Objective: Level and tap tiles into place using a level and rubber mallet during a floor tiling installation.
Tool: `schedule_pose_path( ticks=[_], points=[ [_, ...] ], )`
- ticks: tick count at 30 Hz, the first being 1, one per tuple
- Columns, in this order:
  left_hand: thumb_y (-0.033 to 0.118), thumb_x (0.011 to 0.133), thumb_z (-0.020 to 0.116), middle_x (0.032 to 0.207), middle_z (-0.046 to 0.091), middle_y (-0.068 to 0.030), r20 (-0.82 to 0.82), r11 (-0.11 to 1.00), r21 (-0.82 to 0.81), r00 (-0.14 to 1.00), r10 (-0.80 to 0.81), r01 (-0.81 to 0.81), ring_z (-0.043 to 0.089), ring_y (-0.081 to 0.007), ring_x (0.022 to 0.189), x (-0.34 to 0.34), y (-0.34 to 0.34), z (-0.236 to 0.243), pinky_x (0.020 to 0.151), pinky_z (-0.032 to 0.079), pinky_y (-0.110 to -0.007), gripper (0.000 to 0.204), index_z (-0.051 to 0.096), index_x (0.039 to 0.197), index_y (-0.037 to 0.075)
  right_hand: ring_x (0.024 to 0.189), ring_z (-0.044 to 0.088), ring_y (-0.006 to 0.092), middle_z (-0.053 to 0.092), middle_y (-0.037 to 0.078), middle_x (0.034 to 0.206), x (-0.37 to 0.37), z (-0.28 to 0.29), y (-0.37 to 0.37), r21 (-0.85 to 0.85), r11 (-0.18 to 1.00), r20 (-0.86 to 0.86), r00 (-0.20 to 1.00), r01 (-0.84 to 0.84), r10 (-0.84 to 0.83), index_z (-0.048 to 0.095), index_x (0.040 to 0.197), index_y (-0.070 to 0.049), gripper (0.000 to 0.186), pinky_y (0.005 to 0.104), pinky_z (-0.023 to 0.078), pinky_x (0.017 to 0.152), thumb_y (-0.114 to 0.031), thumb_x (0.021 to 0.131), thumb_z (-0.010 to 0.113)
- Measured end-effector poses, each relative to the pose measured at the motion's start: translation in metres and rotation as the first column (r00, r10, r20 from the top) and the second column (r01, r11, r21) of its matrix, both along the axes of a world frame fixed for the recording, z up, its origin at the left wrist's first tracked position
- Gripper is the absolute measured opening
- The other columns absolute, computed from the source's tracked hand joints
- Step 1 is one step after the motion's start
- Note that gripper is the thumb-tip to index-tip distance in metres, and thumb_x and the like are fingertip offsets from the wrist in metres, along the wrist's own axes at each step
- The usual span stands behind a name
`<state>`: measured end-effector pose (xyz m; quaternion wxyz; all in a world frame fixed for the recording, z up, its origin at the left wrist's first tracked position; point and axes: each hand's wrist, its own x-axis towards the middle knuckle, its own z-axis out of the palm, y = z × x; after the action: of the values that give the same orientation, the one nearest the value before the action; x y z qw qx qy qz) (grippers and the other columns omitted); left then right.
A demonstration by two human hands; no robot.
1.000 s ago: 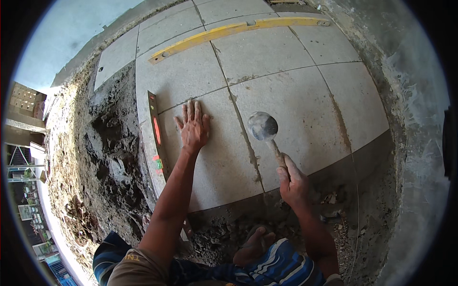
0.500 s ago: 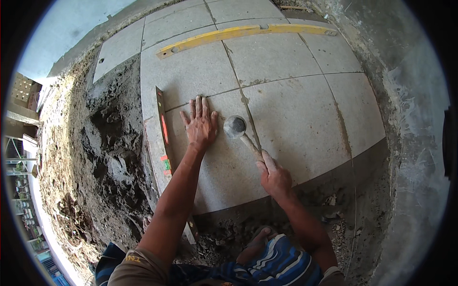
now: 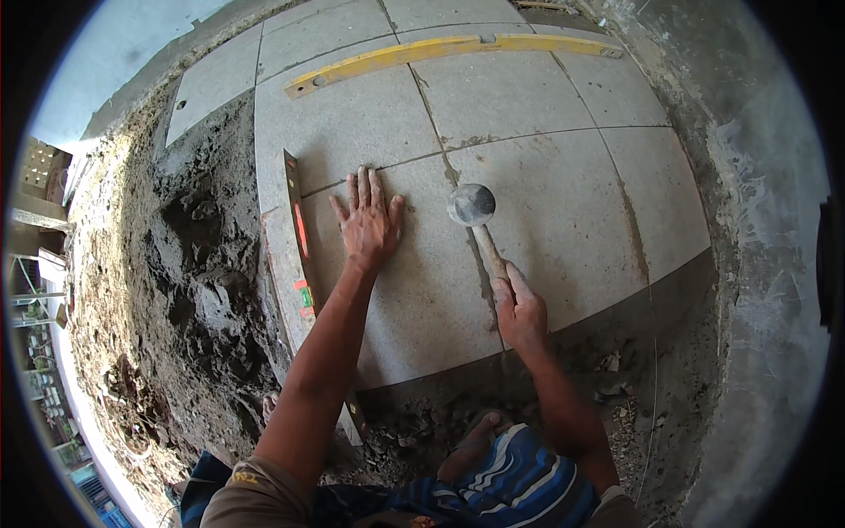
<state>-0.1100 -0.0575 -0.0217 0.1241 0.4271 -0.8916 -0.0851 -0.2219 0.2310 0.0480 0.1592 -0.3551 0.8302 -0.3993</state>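
My left hand (image 3: 368, 224) lies flat on a grey floor tile (image 3: 414, 290), its fingers stretched toward the joint at the tile's far edge. In my right hand (image 3: 521, 317) is the wooden handle of a rubber mallet (image 3: 473, 206). The mallet's round, dusty black-and-grey head is over the joint between two tiles; I cannot tell whether it touches them. Left of my left hand, a spirit level (image 3: 297, 220) with red and green parts stands on edge along the tile's left side. My left forearm hides part of it.
A long yellow spirit level (image 3: 440, 58) lies across the far tiles. Wet, lumpy mortar (image 3: 207, 238) borders the tiles on the left. A rough grey wall (image 3: 770, 264) rises on the right. A thin string (image 3: 653, 370) runs over the dirt at the near right.
My right hand and the mallet have moved to the right; the mallet's head has also gone a little farther away. My left hand stays flat on the tile.
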Motion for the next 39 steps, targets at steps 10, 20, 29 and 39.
schedule_pose_path(
  ticks=[10, 20, 29, 39],
  points=[
    [0.065, 0.107, 0.039, 0.175, 0.025, -0.016, 0.047, 0.998, -0.058, 0.999, -0.015, 0.018, 0.018, -0.0362, 0.163, -0.006, -0.002, -0.002, 0.127, 0.011, -0.067, 0.086, 0.029, 0.166, 0.004, 0.084, 0.068, 0.0355, 0.069, 0.023, 0.093, -0.038, -0.008, 0.05, 0.048, 0.974, 0.013, 0.974, 0.223, -0.224, 0.063, 0.138, -0.004, 0.045, 0.0421, 0.054, 0.078, -0.037, 0.11, 0.055],
    [0.068, 0.106, 0.038, 0.174, 0.026, -0.0174, 0.049, 0.995, -0.09, 0.998, -0.036, 0.04, 0.018, -0.0374, 0.163, -0.005, -0.003, -0.011, 0.127, 0.01, -0.068, 0.089, 0.03, 0.166, 0.003, 0.084, 0.066, 0.0343, 0.068, 0.022, 0.092, -0.043, -0.017, 0.071, 0.092, 0.957, 0.196, 0.937, 0.276, -0.289, 0.062, 0.139, -0.004, 0.057, 0.043, 0.053, 0.08, -0.051, 0.109, 0.053],
    [0.065, 0.106, 0.042, 0.173, 0.028, -0.0198, 0.032, 0.996, -0.078, 0.999, -0.037, 0.04, 0.02, -0.0394, 0.162, -0.003, -0.003, -0.007, 0.126, 0.012, -0.069, 0.087, 0.031, 0.165, 0.001, 0.097, 0.071, 0.0413, 0.072, 0.026, 0.102, -0.035, -0.007, 0.066, 0.144, 0.957, 0.153, 0.95, 0.252, -0.273, 0.062, 0.142, -0.004, 0.057, 0.0476, 0.054, 0.085, -0.049, 0.109, 0.053],
    [0.053, 0.11, 0.039, 0.175, 0.024, -0.0184, 0.014, 0.999, -0.048, 1.0, -0.018, 0.019, 0.016, -0.0364, 0.163, 0.0, -0.006, -0.01, 0.126, 0.011, -0.07, 0.077, 0.028, 0.166, 0.002, 0.086, 0.076, 0.0377, 0.075, 0.022, 0.102, -0.005, 0.017, 0.005, -0.214, 0.973, -0.066, 0.995, -0.088, 0.075, 0.061, 0.142, -0.003, 0.044, 0.0432, 0.059, 0.071, -0.028, 0.107, 0.062]
  ],
)
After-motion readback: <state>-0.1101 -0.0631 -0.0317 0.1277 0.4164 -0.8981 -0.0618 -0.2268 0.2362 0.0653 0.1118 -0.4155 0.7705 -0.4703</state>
